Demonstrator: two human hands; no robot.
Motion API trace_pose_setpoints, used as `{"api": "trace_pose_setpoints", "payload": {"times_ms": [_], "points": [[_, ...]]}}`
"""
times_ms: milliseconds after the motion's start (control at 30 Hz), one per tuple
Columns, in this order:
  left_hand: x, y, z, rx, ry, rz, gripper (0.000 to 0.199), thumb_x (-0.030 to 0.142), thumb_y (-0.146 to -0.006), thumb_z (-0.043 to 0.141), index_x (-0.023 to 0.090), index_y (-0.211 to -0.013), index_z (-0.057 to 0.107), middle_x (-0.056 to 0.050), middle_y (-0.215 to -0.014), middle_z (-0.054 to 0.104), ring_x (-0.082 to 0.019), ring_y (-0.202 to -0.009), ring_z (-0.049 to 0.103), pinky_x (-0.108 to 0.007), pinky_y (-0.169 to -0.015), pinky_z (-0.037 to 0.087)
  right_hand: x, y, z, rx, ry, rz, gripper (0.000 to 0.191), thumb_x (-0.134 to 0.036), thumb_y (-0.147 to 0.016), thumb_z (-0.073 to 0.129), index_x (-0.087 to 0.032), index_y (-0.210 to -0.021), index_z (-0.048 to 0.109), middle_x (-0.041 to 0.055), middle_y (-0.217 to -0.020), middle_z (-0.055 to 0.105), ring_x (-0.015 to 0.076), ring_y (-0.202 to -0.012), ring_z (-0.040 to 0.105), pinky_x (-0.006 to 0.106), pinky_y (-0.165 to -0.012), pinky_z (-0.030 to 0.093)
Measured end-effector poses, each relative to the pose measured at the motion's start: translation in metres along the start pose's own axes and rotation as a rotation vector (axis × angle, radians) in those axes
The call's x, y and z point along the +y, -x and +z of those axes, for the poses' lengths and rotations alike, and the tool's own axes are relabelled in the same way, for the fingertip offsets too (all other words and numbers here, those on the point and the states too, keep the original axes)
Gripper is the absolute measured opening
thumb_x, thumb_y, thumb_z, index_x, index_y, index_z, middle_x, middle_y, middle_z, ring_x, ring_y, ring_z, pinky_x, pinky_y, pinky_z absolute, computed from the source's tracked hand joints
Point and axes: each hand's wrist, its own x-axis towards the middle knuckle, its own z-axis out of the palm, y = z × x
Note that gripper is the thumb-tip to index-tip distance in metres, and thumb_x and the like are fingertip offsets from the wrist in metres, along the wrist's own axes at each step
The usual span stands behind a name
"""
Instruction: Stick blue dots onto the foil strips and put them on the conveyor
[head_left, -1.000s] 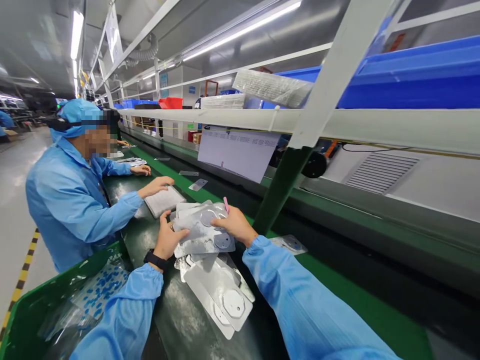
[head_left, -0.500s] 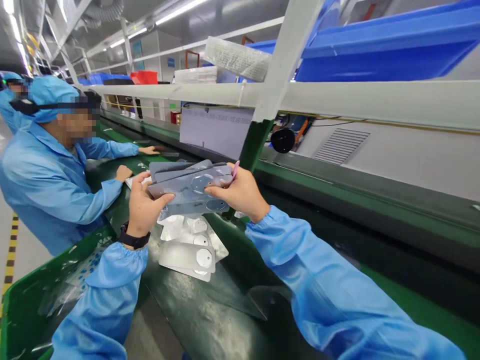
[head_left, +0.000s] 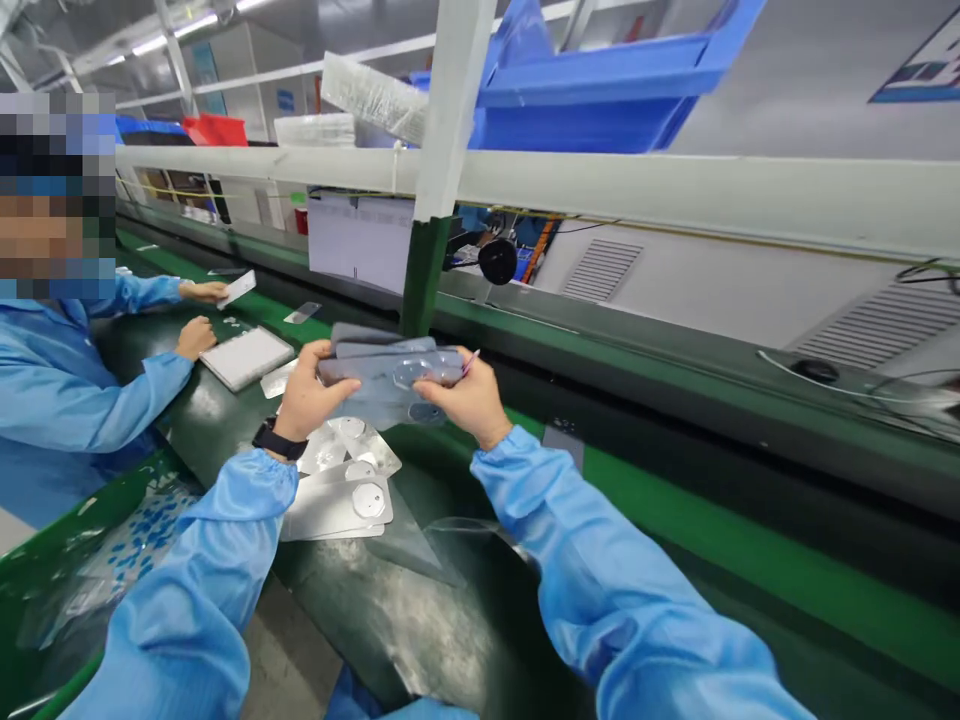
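The left hand (head_left: 311, 395) and right hand (head_left: 461, 395) grip opposite ends of a stack of grey plastic blister trays (head_left: 390, 372), holding it up above the counter, with a slim pink stick (head_left: 470, 362) poking out beside the right thumb. A black watch (head_left: 277, 438) circles the left wrist. Directly below, more trays (head_left: 337, 500) lie loose and overlapping on the dark green counter (head_left: 450, 640), so part of the batch is gathered in hand and part is still down. To the left, a green bin (head_left: 97, 510) holds clear film with blue specks. Farther off, a co-worker's hand (head_left: 195, 338) rests beside a white pad (head_left: 246, 358), and blue bins (head_left: 592, 95) sit overhead.
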Motion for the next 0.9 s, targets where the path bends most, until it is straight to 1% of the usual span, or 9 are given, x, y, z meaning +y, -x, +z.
{"api": "trace_pose_setpoints", "payload": {"times_ms": [67,133,267,367,467,567,633,767,900], "points": [[-0.012,0.012,0.013,-0.107,-0.056,-0.09,0.049,0.029,-0.06,0.073,0.018,-0.105,0.053,-0.003,-0.102,0.061,-0.022,-0.098,0.059,-0.037,-0.092,0.046,0.022,0.012,0.002,-0.025,0.015,0.101,0.036,-0.028,-0.057,0.077,-0.018,-0.087,0.06,0.0013,-0.074,0.067,0.0187,-0.069,0.061,0.03,-0.068,0.05],[-0.02,0.024,0.025,-0.205,-0.07,-0.142,0.048,0.027,-0.062,0.071,0.019,-0.106,0.053,-0.003,-0.101,0.062,-0.022,-0.097,0.059,-0.037,-0.091,0.046,0.041,0.026,0.001,-0.055,0.034,0.172,0.033,-0.027,-0.058,0.075,-0.019,-0.086,0.061,0.0016,-0.074,0.067,0.0192,-0.07,0.062,0.03,-0.069,0.049],[-0.031,0.043,0.041,-0.315,-0.068,-0.156,0.051,0.024,-0.059,0.072,0.021,-0.108,0.055,-0.003,-0.102,0.063,-0.023,-0.099,0.06,-0.04,-0.094,0.045,0.068,0.05,-0.006,-0.116,0.094,0.174,0.027,-0.025,-0.058,0.075,-0.019,-0.081,0.061,0.0024,-0.079,0.066,0.0198,-0.075,0.062,0.031,-0.075,0.048],[-0.039,0.049,0.047,-0.364,-0.073,-0.161,0.062,0.023,-0.055,0.075,0.021,-0.113,0.054,-0.006,-0.113,0.058,-0.026,-0.108,0.056,-0.044,-0.1,0.041,0.08,0.06,-0.009,-0.149,0.122,0.175,0.03,-0.024,-0.057,0.077,-0.019,-0.083,0.063,0.0029,-0.084,0.067,0.0204,-0.08,0.062,0.032,-0.077,0.048],[-0.047,0.05,0.049,-0.409,-0.069,-0.161,0.073,0.023,-0.053,0.076,0.021,-0.121,0.049,-0.009,-0.123,0.052,-0.026,-0.114,0.053,-0.045,-0.102,0.04,0.087,0.062,-0.01,-0.185,0.106,0.225,0.035,-0.023,-0.056,0.078,-0.017,-0.087,0.063,0.0032,-0.085,0.068,0.0211,-0.08,0.063,0.033,-0.077,0.048],[-0.051,0.048,0.051,-0.476,-0.056,-0.171,0.081,0.024,-0.055,0.077,0.022,-0.128,0.044,-0.01,-0.126,0.051,-0.026,-0.117,0.052,-0.045,-0.103,0.04,0.09,0.059,-0.01,-0.21,0.074,0.27,0.041,-0.022,-0.055,0.079,-0.018,-0.093,0.063,0.0022,-0.088,0.069,0.0217,-0.082,0.064,0.034,-0.08,0.048],[-0.051,0.045,0.051,-0.514,-0.057,-0.182,0.082,0.024,-0.056,0.076,0.022,-0.131,0.042,-0.01,-0.128,0.051,-0.026,-0.12,0.051,-0.046,-0.104,0.038,0.09,0.056,-0.011,-0.201,0.051,0.277,0.047,-0.02,-0.054,0.079,-0.019,-0.098,0.062,0.0024,-0.093,0.07,0.0223,-0.088,0.064,0.035,-0.084,0.047],[-0.047,0.037,0.055,-0.58,-0.08,-0.18,0.075,0.02,-0.054,0.076,0.021,-0.125,0.05,-0.008,-0.119,0.059,-0.025,-0.112,0.057,-0.044,-0.101,0.042,0.09,0.053,-0.016,-0.16,0.032,0.286,0.052,-0.019,-0.054,0.079,-0.019,-0.103,0.062,0.0041,-0.102,0.069,0.0235,-0.097,0.063,0.036,-0.091,0.045],[-0.04,0.031,0.061,-0.624,-0.119,-0.17,0.055,0.016,-0.056,0.071,0.021,-0.11,0.06,-0.005,-0.109,0.066,-0.025,-0.103,0.061,-0.041,-0.097,0.045,0.089,0.051,-0.024,-0.208,0.039,0.248,0.053,-0.019,-0.054,0.079,-0.02,-0.105,0.064,0.0049,-0.106,0.069,0.0259,-0.102,0.062,0.039,-0.095,0.043]]}}
